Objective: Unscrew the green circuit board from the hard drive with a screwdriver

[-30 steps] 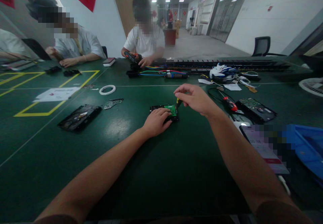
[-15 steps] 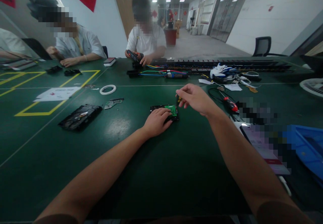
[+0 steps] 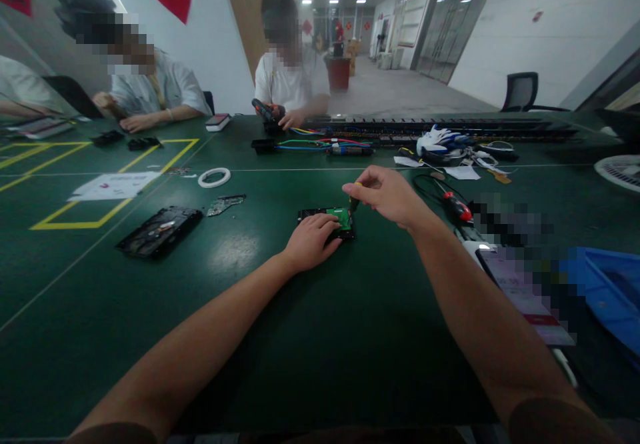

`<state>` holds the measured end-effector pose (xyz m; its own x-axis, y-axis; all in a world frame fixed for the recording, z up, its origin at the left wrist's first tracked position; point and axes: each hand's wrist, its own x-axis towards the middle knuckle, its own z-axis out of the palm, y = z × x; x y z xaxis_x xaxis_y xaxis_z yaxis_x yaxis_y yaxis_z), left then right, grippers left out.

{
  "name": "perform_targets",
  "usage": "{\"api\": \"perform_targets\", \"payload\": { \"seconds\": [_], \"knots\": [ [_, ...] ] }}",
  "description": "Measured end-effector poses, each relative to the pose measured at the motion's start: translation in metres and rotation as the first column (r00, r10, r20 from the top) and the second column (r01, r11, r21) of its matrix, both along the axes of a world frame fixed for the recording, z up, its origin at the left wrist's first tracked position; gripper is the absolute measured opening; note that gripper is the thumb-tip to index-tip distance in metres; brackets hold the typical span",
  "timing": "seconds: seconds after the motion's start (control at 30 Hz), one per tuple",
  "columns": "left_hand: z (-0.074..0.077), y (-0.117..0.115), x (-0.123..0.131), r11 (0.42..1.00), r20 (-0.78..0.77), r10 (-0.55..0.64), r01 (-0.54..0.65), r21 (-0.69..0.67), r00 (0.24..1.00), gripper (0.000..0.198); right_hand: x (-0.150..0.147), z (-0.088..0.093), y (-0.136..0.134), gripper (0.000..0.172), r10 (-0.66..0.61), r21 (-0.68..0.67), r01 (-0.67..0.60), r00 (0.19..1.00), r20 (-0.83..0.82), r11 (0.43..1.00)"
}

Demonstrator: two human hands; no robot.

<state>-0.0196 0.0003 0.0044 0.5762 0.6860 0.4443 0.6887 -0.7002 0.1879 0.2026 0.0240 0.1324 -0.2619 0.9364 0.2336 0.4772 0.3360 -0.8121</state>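
A hard drive (image 3: 345, 218) with a green circuit board on its upper face lies on the table. Across its left part rests my left hand (image 3: 311, 239), fingers over the top and thumb along the near edge, steadying it; the hand hides much of the drive. My right hand (image 3: 383, 194) pinches a small screwdriver (image 3: 355, 200) with a dark and yellow handle. It stands nearly upright over the drive's right end; its tip is too small to make out.
At left lie an opened black casing (image 3: 160, 231), a loose circuit board (image 3: 225, 204), a tape roll (image 3: 214, 177) and papers (image 3: 115, 185). A red-black screwdriver (image 3: 457, 207), a tablet-like device (image 3: 525, 291) and a blue tray (image 3: 605, 291) are at right. Two people work across the table.
My right fingers have shifted slightly on the screwdriver, and more of its yellow handle end shows. My left hand and the hard drive have stayed in place.
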Motion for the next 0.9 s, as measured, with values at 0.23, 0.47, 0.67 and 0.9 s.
{"api": "perform_targets", "payload": {
  "seconds": [0.23, 0.47, 0.67, 0.9],
  "knots": [
    [-0.0021, 0.0010, -0.0008, 1.000, 0.004, 0.000, 0.000, 0.003, 1.000, 0.029, 0.0029, -0.0013, 0.0027, 0.033, 0.080, 0.007, -0.079, 0.993, -0.087, 0.997],
    [-0.0019, 0.0010, -0.0014, 1.000, 0.007, -0.004, 0.004, 0.007, 1.000, 0.030, 0.0009, 0.0036, -0.0025, 0.019, 0.091, -0.022, -0.095, 0.987, -0.135, 0.995],
    [-0.0019, 0.0011, -0.0013, 1.000, -0.001, 0.006, -0.006, 0.008, 1.000, 0.030, 0.0000, 0.0080, -0.0059, 0.016, 0.065, -0.055, -0.072, 0.990, -0.124, 0.996],
    [-0.0014, 0.0008, -0.0013, 1.000, 0.011, 0.003, -0.003, 0.004, 1.000, 0.028, 0.0014, 0.0047, -0.0021, 0.033, 0.070, 0.007, -0.070, 0.995, -0.072, 0.998]
  ]
}}
